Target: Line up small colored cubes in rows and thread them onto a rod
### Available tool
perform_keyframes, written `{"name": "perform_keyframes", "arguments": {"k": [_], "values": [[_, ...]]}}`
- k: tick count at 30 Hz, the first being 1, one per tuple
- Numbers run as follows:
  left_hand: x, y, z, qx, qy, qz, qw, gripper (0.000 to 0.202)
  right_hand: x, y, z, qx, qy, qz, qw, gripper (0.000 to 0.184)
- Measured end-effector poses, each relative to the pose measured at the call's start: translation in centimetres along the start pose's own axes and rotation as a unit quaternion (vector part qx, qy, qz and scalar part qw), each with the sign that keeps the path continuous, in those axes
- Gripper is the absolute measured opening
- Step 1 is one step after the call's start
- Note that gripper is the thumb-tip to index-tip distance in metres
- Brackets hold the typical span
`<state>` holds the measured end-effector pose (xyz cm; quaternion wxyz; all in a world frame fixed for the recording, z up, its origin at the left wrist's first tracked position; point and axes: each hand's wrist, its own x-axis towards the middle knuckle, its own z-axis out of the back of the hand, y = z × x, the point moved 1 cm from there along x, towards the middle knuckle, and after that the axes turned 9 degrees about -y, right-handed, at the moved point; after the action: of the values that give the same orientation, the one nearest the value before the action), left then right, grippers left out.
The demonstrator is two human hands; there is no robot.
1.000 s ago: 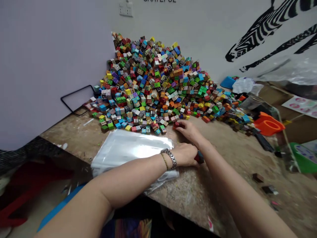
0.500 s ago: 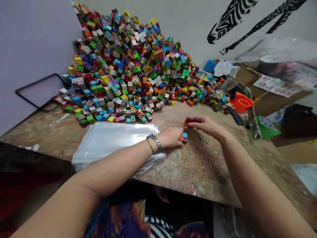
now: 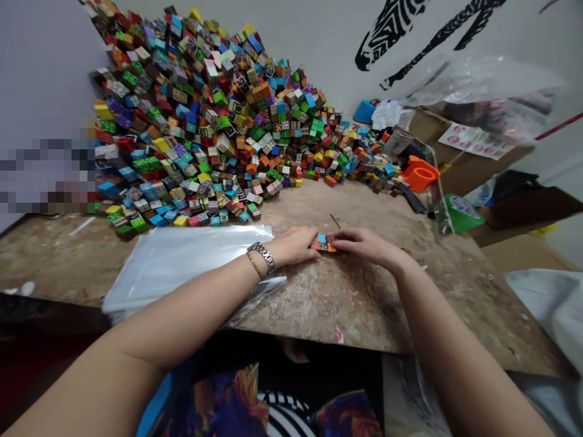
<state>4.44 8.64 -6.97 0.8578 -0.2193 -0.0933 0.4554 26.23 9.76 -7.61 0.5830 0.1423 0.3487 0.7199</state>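
My left hand (image 3: pixel 298 244), with a metal watch on its wrist, is closed around the left end of a short row of small patterned cubes (image 3: pixel 321 243), blue and red among them. At the right end of that row, my right hand (image 3: pixel 364 244) pinches a dark red and orange cube (image 3: pixel 331 242) against the others. Both hands rest low over the wooden table. Fingers partly cover the cubes, so their exact number does not show.
A large heap of colourful cubes (image 3: pixel 204 133) rises against the wall. Clear plastic bags (image 3: pixel 182 261) lie under my left forearm. A thin dark stick (image 3: pixel 335 221) is beyond my hands. An orange plastic piece (image 3: pixel 419 174) and a green cone (image 3: pixel 462 213) stand by cardboard boxes at the right.
My right hand has brought the red cube down and left against the cubes at my left hand. The two hands are now closer together, and the whole view has shifted.
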Motion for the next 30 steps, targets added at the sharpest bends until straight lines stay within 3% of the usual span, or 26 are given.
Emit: {"name": "perform_keyframes", "arguments": {"k": [6,13,19,30], "values": [[0.1,0.0,-0.3,0.007,-0.007,-0.001,1.000,0.029,-1.5,-0.8,-0.2,-0.099,-0.107,0.088,0.985,0.057],[0.0,-0.1,-0.4,0.011,-0.014,0.002,1.000,0.026,-1.9,0.0,-1.5,-0.131,-0.129,0.114,0.976,0.029],[0.1,-0.3,-0.7,0.033,-0.023,0.011,0.999,0.027,-2.0,0.2,-2.6,-0.146,-0.158,0.106,0.971,0.028],[0.4,-0.2,-0.4,0.034,-0.014,-0.003,0.999,0.027,-3.1,0.6,-2.3,-0.142,-0.165,0.105,0.970,0.038]]}}
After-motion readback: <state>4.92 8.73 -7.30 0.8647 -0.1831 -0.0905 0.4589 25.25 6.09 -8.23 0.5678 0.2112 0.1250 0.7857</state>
